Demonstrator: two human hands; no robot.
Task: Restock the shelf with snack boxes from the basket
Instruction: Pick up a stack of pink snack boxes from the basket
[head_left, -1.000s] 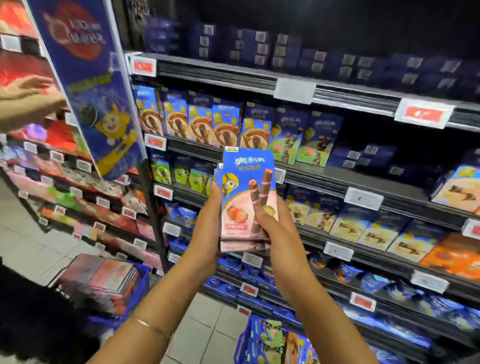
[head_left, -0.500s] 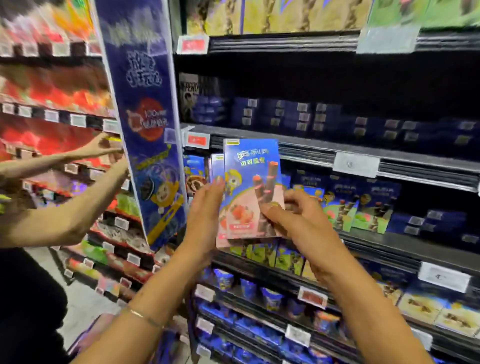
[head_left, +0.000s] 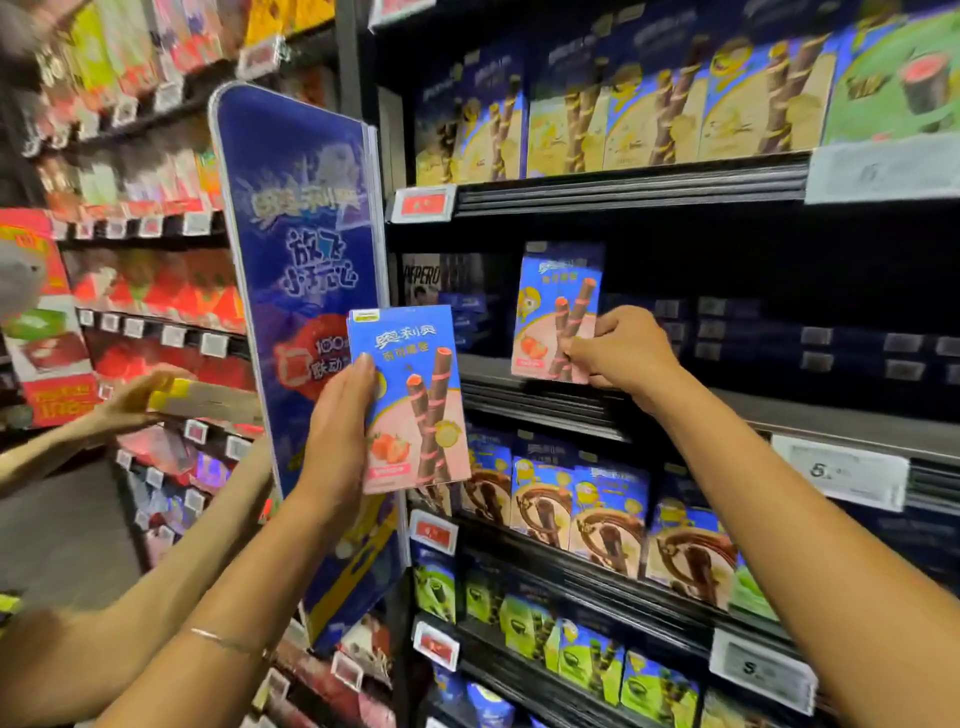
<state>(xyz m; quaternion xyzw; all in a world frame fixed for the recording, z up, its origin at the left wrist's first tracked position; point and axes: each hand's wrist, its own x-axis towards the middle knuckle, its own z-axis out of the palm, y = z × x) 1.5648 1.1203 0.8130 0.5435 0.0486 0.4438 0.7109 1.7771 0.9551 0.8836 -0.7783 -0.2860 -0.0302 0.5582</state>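
My left hand (head_left: 335, 436) grips a small stack of blue and pink strawberry snack boxes (head_left: 413, 400) upright in front of the shelving. My right hand (head_left: 621, 351) pinches the lower right corner of one more strawberry snack box (head_left: 550, 291) and holds it upright at the front edge of the dark middle shelf (head_left: 545, 400). That shelf is dim, with low dark blue packs further back. The basket is out of view.
A tall blue promotional sign (head_left: 306, 291) juts out left of the shelf bay. Another person's arm and hand (head_left: 132, 405) reach into the red-stocked shelves at left. Yellow boxes fill the shelf above, chocolate and green boxes the shelves below.
The view has risen from the lower shelves to the middle shelf. My right hand has taken one box off the stack and carried it right to the shelf edge; my left hand keeps the rest.
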